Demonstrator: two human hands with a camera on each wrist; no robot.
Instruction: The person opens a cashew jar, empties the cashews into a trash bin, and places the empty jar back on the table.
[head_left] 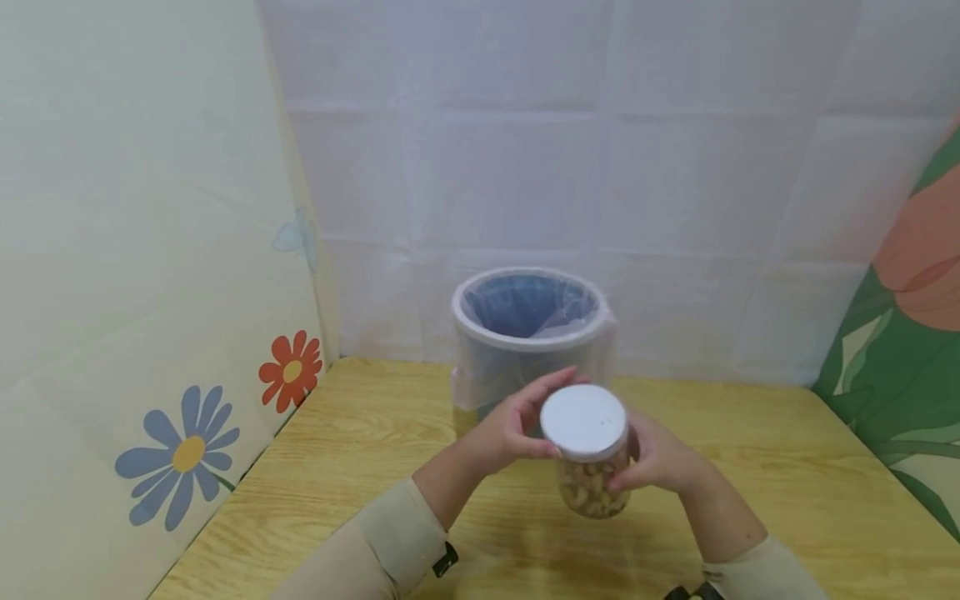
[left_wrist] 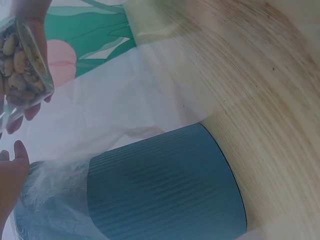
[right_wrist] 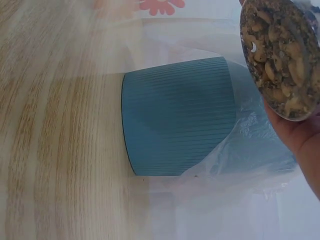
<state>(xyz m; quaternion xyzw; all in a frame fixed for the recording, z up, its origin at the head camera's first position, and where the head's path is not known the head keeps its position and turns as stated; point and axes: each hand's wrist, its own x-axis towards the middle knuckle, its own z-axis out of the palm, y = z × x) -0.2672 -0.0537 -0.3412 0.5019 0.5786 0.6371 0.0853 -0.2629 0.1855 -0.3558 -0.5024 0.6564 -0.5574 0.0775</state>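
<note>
Head view: both hands hold a clear round jar (head_left: 592, 467) of cashews above the wooden table (head_left: 337, 467). The left hand (head_left: 510, 429) curls around its smooth white lid (head_left: 583, 421) at 9 o'clock, and the right hand (head_left: 660, 458) wraps the body at 3 o'clock. A loose lid or slick plastic could let nuts spill.

Left wrist view: the ribbed blue bin (left_wrist: 165, 185), lined with thin film, sits beneath the jar.

Right wrist view: the jar's flat base (right_wrist: 280, 55) is packed with nuts.
</note>
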